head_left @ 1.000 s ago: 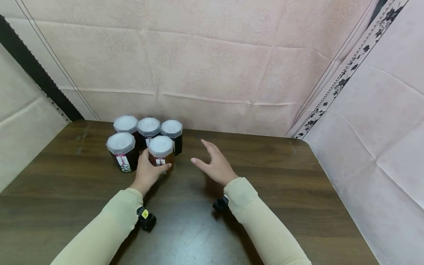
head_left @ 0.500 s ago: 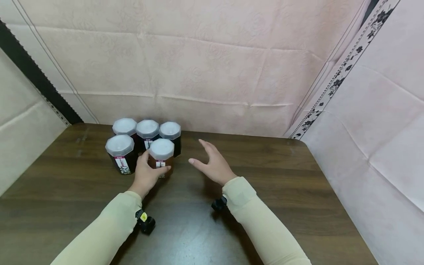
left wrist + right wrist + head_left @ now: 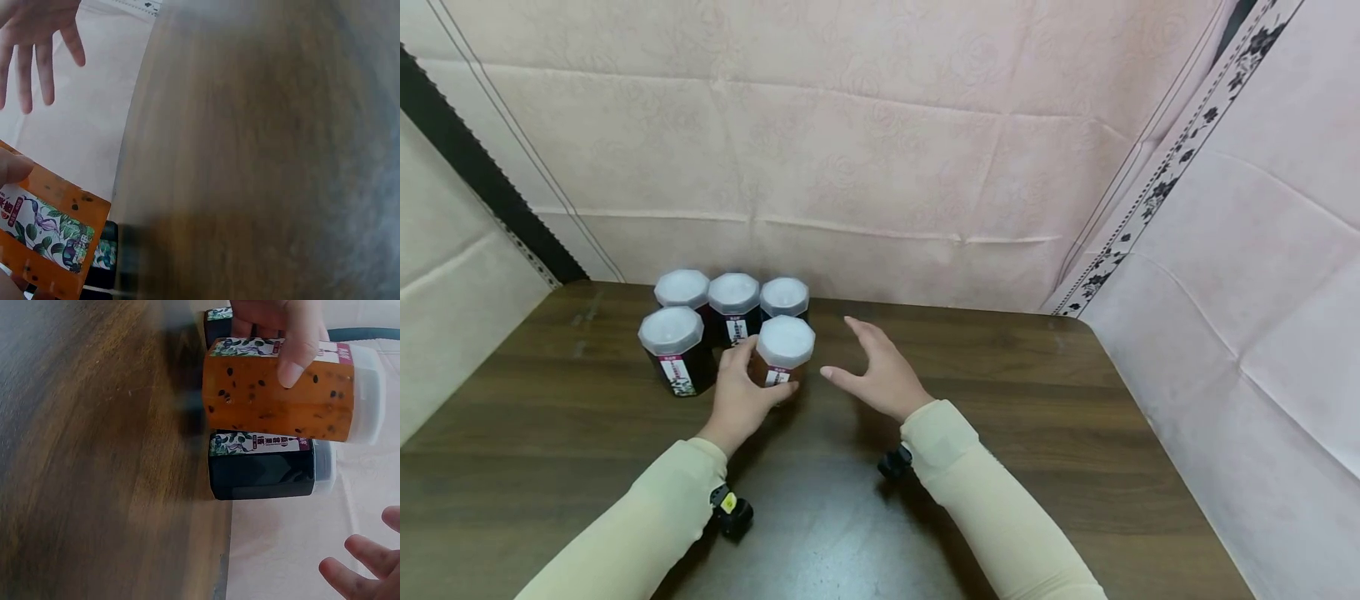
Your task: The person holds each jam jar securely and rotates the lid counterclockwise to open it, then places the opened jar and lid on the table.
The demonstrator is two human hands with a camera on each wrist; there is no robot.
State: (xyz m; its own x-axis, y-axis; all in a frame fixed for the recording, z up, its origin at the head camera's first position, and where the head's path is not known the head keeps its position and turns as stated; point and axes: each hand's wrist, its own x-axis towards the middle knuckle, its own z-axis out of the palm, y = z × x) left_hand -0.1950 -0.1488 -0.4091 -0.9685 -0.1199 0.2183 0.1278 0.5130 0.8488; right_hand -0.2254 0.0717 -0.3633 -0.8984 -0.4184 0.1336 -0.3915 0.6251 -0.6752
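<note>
My left hand (image 3: 741,400) grips an orange jar (image 3: 784,354) with a white octagonal lid, thumb on the near side. In the right wrist view dark seeds show through the orange jar (image 3: 275,394), and the left thumb (image 3: 299,353) lies across its side. Whether its base touches the table cannot be told. Just right of it, my right hand (image 3: 880,375) hovers with fingers spread, holding nothing. The left wrist view shows the right hand (image 3: 37,44) at upper left and the orange jar's floral label (image 3: 47,228).
Several dark jars with white lids stand at the table's back left: one dark jar (image 3: 677,350) in front, others such as the middle dark jar (image 3: 734,308) behind. The brown wooden table (image 3: 1000,400) meets a pale cloth backdrop (image 3: 880,167) at its far edge.
My left hand has carried the orange jar slightly to the right, away from the front dark jar. The right hand has shifted a little left, still with fingers spread.
</note>
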